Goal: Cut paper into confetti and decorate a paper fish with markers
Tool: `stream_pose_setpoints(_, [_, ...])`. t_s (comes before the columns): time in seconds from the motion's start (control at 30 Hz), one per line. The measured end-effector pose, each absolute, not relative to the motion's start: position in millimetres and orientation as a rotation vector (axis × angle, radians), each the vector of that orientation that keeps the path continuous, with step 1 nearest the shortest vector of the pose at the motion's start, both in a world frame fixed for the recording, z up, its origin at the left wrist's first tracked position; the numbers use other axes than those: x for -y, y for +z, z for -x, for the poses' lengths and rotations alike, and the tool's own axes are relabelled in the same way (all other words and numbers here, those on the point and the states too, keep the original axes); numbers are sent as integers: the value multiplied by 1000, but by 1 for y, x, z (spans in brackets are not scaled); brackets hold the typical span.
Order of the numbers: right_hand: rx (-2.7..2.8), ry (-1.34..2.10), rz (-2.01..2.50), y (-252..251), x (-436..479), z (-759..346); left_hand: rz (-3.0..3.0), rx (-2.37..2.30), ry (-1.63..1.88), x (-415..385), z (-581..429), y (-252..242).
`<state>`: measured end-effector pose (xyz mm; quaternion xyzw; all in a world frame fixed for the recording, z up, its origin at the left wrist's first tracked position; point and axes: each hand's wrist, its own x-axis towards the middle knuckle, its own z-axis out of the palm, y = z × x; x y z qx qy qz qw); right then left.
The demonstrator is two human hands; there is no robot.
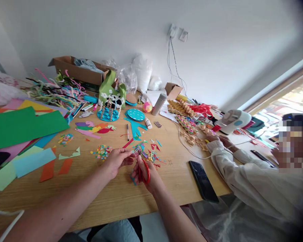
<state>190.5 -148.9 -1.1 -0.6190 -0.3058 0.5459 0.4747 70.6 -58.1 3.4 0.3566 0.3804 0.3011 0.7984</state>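
Note:
My right hand grips red-handled scissors, fingers through the loops, blades pointing up toward my left hand. My left hand pinches a small scrap of coloured paper at its fingertips, right at the scissor tips. Both hands hover just above the wooden table, near its front edge. Small paper cuttings lie scattered just beyond the hands, and a heap of coloured confetti pieces sits to the left.
A black phone lies right of my hands. Coloured paper sheets cover the left side. Paper crafts, a pen, a grey bottle and a cardboard box stand farther back. A person in white sits at right.

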Motion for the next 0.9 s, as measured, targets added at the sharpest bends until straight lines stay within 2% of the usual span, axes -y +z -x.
stream_pose_setpoints(0.33, [1409,1484,1509,19,90,-178,-926,-820,770,32,-13,10])
stream_pose_setpoints(0.9, [1415,1587,1430,10,82,-165,-1001,-944,817,28,-2,6])
